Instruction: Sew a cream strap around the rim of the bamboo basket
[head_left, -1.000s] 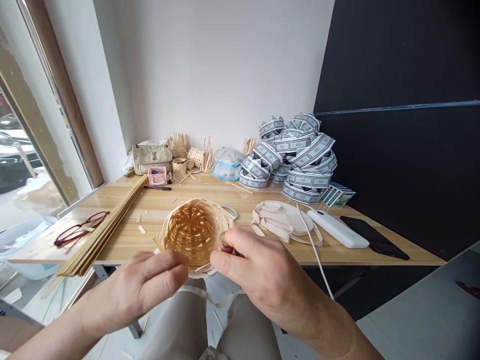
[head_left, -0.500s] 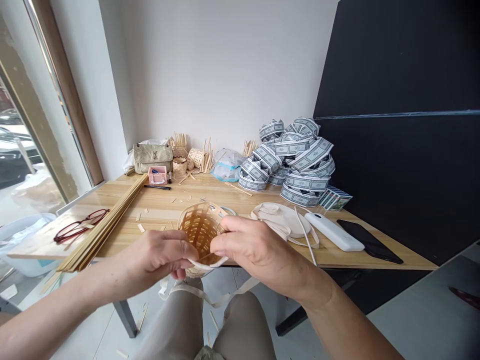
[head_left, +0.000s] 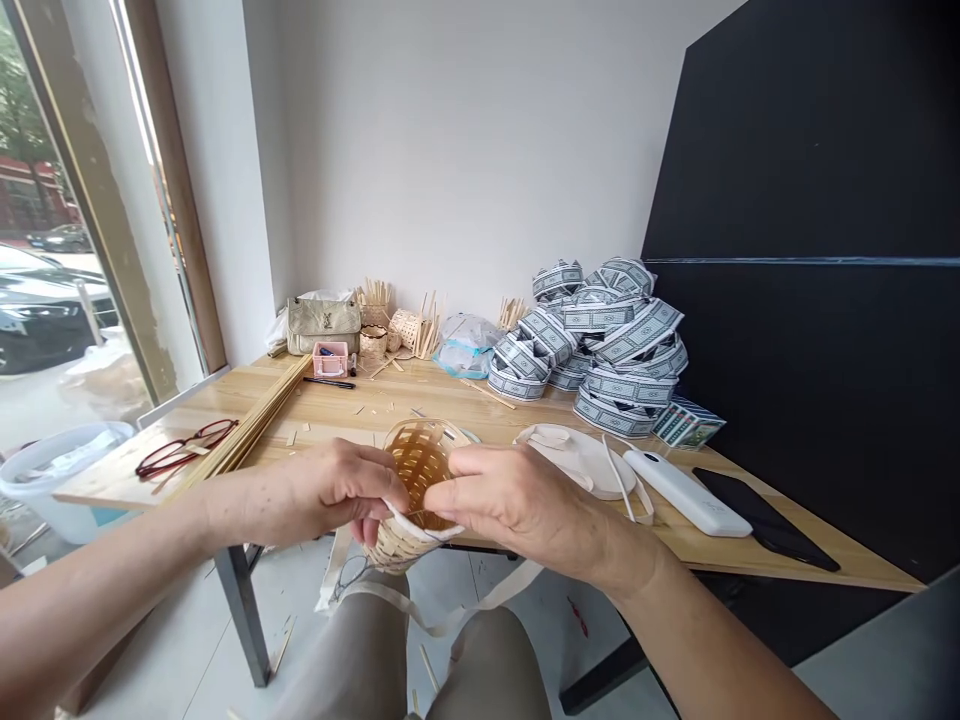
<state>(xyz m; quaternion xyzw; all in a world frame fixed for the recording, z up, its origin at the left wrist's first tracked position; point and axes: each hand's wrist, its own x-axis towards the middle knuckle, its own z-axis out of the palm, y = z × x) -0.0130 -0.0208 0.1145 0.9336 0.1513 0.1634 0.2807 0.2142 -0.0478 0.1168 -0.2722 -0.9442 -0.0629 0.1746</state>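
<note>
A small woven basket is tilted at the table's front edge, its opening facing me. White tape runs along its near rim, and a loose length of it hangs over my knees. My left hand pinches the rim and tape at the left side. On the right, my right hand has its fingers closed at the rim, partly over the opening; what its fingertips hold is too small to make out. Dark thread hangs below my left hand.
Bamboo strips and red glasses lie left. A tape roll, white power bank and black phone lie right. Patterned bands, a bag and a pink box stand behind.
The camera view has shifted, so the table items appear lower and further right. The basket is tilted more, showing more of its outer side. Both hands stay at its rim.
</note>
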